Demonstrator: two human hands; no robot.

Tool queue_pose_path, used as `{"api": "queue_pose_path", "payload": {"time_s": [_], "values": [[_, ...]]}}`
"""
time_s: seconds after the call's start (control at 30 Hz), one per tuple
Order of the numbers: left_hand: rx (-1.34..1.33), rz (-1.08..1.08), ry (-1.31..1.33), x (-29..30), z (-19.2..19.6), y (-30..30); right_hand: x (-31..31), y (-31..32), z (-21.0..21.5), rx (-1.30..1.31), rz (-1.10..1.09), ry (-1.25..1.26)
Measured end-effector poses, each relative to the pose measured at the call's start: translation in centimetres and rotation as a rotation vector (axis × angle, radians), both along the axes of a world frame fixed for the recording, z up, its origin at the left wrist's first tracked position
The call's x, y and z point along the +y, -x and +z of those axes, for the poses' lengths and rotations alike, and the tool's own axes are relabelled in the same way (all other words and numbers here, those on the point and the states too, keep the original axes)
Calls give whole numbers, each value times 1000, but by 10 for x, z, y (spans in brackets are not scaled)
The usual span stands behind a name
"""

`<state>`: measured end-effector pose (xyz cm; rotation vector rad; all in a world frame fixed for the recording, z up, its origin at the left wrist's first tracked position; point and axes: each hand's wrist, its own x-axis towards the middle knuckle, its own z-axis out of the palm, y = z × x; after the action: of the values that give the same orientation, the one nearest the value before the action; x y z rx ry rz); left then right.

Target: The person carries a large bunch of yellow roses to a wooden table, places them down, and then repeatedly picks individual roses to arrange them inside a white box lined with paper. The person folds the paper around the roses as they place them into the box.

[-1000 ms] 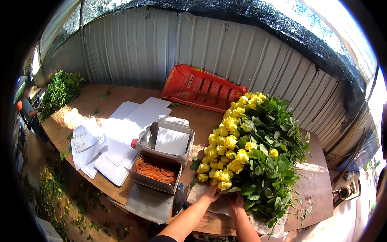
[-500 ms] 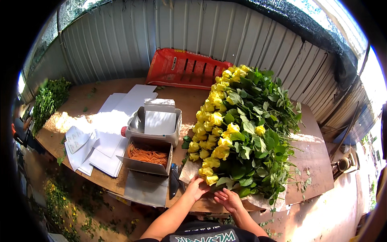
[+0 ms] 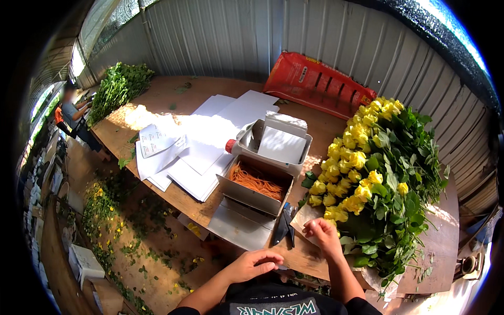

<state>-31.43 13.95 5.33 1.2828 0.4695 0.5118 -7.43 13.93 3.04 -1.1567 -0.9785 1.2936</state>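
Note:
Yellow roses point(image 3: 349, 157) with leafy green stems lie in a big heap on brown paper point(image 3: 306, 216), blooms to the left and stems to the right. My right hand point(image 3: 324, 237) is over the near left edge of the paper, just below the nearest blooms. Its fingers are curled together, and whatever they may hold is hidden. Lower and to the left, my left hand point(image 3: 256, 265) hovers at the table's near edge, fingers loosely stretched out and holding nothing. A dark-handled cutting tool point(image 3: 284, 226) lies between the roses and a box of orange rubber bands point(image 3: 255, 181).
Behind the box stands a cut-open plastic jug point(image 3: 299, 164) with white cards. White paper sheets point(image 3: 202, 157) spread left of it. A red sack point(image 3: 317, 86) leans on the metal wall. Green stems point(image 3: 121, 89) lie at the table's far left, near a person point(image 3: 76, 115).
The view has swung left, so the table appears further right. My hands have moved apart: the left away from the roses toward the table edge, the right now curled by the paper's edge.

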Motion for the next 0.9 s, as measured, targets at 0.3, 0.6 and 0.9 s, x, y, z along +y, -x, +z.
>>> {"api": "queue_pose_path", "payload": {"time_s": [0.3,0.6,0.9], "values": [[46,222,-350,74,10,139,269,-3,16,-1343,-468,-155],[114,648,-301,137,-64,251,313,-11,-24,-1451,-440,-9],[426,684,-559,178,-80,217,197,-41,51,-501,-561,-317]]}}
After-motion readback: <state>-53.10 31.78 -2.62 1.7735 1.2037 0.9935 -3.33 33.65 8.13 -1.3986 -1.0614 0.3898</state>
